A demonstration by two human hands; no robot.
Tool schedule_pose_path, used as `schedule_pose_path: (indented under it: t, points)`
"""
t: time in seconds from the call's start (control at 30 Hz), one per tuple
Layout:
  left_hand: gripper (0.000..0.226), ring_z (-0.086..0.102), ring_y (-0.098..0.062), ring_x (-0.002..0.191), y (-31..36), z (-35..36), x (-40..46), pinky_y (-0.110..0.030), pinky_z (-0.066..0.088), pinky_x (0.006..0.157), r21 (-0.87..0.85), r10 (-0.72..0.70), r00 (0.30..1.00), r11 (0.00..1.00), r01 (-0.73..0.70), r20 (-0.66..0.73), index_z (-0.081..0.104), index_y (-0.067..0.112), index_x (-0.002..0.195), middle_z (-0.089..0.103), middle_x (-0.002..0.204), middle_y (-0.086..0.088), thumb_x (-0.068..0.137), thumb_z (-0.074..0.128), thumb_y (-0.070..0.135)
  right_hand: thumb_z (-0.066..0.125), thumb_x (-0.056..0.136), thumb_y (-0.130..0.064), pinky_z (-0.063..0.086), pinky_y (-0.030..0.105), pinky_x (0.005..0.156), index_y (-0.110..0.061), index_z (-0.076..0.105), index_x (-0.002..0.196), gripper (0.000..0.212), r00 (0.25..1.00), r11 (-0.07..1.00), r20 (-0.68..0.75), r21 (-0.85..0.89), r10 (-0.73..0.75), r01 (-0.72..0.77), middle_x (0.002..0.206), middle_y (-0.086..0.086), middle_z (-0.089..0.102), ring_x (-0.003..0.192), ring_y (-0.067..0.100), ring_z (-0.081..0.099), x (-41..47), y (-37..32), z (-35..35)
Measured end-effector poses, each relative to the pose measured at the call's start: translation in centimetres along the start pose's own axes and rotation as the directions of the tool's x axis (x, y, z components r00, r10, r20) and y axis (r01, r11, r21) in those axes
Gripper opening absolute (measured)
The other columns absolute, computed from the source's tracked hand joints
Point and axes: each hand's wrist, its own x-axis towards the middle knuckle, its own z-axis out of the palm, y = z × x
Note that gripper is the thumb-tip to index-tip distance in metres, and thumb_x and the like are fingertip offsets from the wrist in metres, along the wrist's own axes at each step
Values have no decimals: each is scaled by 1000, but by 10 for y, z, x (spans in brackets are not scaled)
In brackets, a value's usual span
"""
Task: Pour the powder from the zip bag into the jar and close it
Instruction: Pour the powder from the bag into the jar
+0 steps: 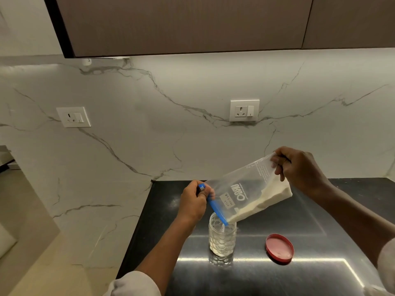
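A clear zip bag (250,189) with a blue zip strip and pale powder inside is tilted, its open mouth over a clear textured jar (222,238). The jar stands upright on the dark counter (310,210) and holds some powder at the bottom. My left hand (193,201) pinches the blue zip end of the bag just above the jar. My right hand (299,169) grips the bag's raised bottom corner, up and to the right. A red lid (279,248) lies flat on the counter to the right of the jar.
A white marble backsplash with two power sockets (244,110) rises behind the counter. Brown wall cabinets (181,24) hang overhead. The counter's left edge drops off beside a marble side panel (85,210).
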Motion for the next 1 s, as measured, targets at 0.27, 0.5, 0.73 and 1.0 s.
schedule_pose_path:
  t: [0.27,0.5,0.73,1.0]
  points:
    - [14,68,-21,85,-2,6,-4,-24,55,78,44,35,999,998,-34,-29,61,4,93,70,88,-9,98,51,13,52,93,-3,47,15,47,-10,64,78,21,999,1000,-51,3,-8,9,57,5,62,43,20,57,0,1,3]
    - [14,68,-15,85,-4,4,2,-21,53,78,46,15,999,999,-14,-36,61,9,90,71,86,-4,98,50,15,52,92,0,45,11,45,-8,65,81,20,998,998,-44,-28,-54,52,57,3,60,43,18,56,3,-3,2]
    - [13,68,-17,87,-9,3,2,-21,53,78,43,15,999,999,-14,-28,60,7,94,70,90,-8,98,50,15,52,93,0,44,9,46,-7,66,83,19,998,999,-44,-20,-45,44,58,-2,58,43,9,53,3,-4,6]
    - [14,66,-15,85,-12,0,5,-20,52,74,60,13,999,998,-10,-52,60,10,90,69,87,-5,98,50,16,51,93,1,48,14,46,-9,66,83,20,999,999,-19,-9,-48,47,58,4,59,46,16,55,5,-6,8]
